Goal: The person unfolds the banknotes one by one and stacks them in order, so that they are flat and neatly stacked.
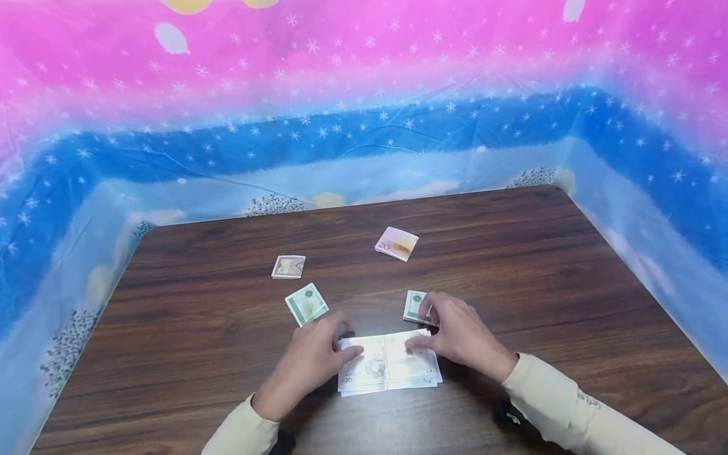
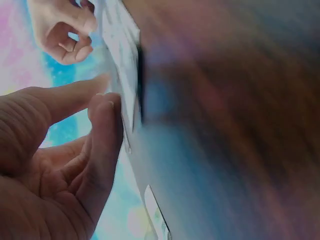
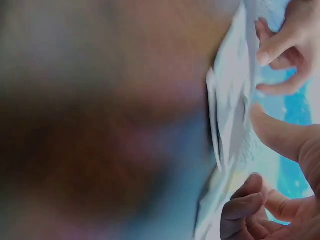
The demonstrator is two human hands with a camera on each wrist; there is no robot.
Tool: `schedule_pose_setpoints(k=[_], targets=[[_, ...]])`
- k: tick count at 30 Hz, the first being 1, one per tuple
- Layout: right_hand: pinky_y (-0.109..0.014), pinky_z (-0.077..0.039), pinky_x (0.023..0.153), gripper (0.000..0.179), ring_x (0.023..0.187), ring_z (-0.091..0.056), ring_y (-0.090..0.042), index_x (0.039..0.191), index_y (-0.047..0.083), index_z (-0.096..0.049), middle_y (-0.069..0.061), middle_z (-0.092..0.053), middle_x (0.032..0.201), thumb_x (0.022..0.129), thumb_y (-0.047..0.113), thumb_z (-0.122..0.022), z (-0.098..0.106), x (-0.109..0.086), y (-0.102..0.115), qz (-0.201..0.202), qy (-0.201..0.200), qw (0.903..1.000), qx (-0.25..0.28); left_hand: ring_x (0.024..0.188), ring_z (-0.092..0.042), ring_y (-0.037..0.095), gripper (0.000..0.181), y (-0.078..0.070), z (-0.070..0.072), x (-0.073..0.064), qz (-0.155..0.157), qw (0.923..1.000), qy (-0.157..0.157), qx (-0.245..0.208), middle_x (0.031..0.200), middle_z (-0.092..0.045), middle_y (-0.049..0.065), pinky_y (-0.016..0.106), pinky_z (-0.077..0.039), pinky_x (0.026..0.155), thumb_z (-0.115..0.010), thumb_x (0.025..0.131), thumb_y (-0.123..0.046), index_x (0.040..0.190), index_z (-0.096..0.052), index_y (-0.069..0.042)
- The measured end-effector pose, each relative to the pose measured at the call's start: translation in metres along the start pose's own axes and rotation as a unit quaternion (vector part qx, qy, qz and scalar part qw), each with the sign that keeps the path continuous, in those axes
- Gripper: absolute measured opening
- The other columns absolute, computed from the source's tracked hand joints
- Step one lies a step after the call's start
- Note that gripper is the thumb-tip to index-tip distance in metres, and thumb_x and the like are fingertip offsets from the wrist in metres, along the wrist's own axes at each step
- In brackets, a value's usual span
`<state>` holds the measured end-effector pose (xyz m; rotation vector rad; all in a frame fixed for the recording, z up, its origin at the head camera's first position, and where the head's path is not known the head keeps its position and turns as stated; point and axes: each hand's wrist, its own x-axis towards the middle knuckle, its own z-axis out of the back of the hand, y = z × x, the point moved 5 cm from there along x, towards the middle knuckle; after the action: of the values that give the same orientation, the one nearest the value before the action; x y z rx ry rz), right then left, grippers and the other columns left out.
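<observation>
A stack of banknotes [image 1: 378, 373] lies flat near the front of the table, washed pale by glare, with a crease down its middle and a small "20" in one corner. At its left end, my left hand [image 1: 313, 354] has the thumb over the top note and the fingers curved toward the far edge. My right hand [image 1: 463, 335] touches the right half with its thumb, its fingers spread away beside a folded green banknote [image 1: 414, 304], which they partly cover. In the right wrist view, the edges of the stacked notes [image 3: 227, 110] are fanned slightly apart.
Another folded green banknote [image 1: 306, 302] lies just beyond my left hand. Farther back are a folded brownish banknote [image 1: 288, 266] and a folded pinkish banknote [image 1: 396, 244] marked 20. The wooden table [image 1: 199, 341] meets a pink and blue snowflake cloth [image 1: 341, 120] at its back and sides.
</observation>
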<state>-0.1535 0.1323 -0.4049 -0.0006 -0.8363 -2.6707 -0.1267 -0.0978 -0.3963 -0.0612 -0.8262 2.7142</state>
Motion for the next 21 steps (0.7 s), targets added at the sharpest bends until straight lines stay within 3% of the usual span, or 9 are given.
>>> schedule_pose_setpoints(k=[4,9,16,21], targets=[[-0.032,-0.045,0.063,0.042,0.067,-0.053,-0.014,0.096,0.006,-0.066,-0.002,-0.061,0.078,0.074,0.031,-0.092,0.012,0.022,-0.011,-0.025,-0.017,0.9995,0.01,0.048,-0.053,0.004,0.022,0.002,0.007,0.0,0.015,0.9969,-0.007,-0.077,0.057,-0.059,-0.01,0.025,-0.042,0.047,-0.08,0.088,-0.015,0.106,-0.068,-0.007],[-0.041,-0.05,0.074,0.038,0.076,-0.062,-0.021,0.102,0.002,-0.069,-0.005,-0.066,0.084,0.08,0.026,-0.088,0.019,0.059,-0.033,-0.061,-0.029,0.9976,0.015,0.049,-0.06,0.01,0.021,0.007,0.011,-0.002,0.045,0.985,0.002,-0.167,0.065,-0.068,-0.003,0.025,-0.046,0.043,-0.074,0.092,-0.009,0.112,-0.068,-0.004],[-0.051,-0.047,0.09,0.051,0.099,-0.059,-0.034,0.119,-0.006,-0.064,-0.018,-0.066,0.106,0.088,0.03,-0.081,0.011,0.104,-0.054,-0.108,-0.033,0.9935,0.01,0.051,-0.063,0.013,0.021,0.012,0.01,-0.002,0.054,0.9791,0.015,-0.196,0.068,-0.07,0.001,0.027,-0.051,0.045,-0.072,0.094,-0.009,0.113,-0.067,-0.003],[-0.05,-0.042,0.091,0.06,0.1,-0.048,-0.034,0.125,-0.006,-0.063,-0.022,-0.062,0.111,0.086,0.035,-0.082,0.004,0.125,-0.059,-0.121,-0.039,0.9919,-0.009,0.051,-0.063,0.014,0.021,0.013,0.01,-0.002,0.056,0.9777,0.02,-0.201,0.068,-0.07,0.001,0.028,-0.051,0.045,-0.071,0.094,-0.01,0.114,-0.067,-0.002]])
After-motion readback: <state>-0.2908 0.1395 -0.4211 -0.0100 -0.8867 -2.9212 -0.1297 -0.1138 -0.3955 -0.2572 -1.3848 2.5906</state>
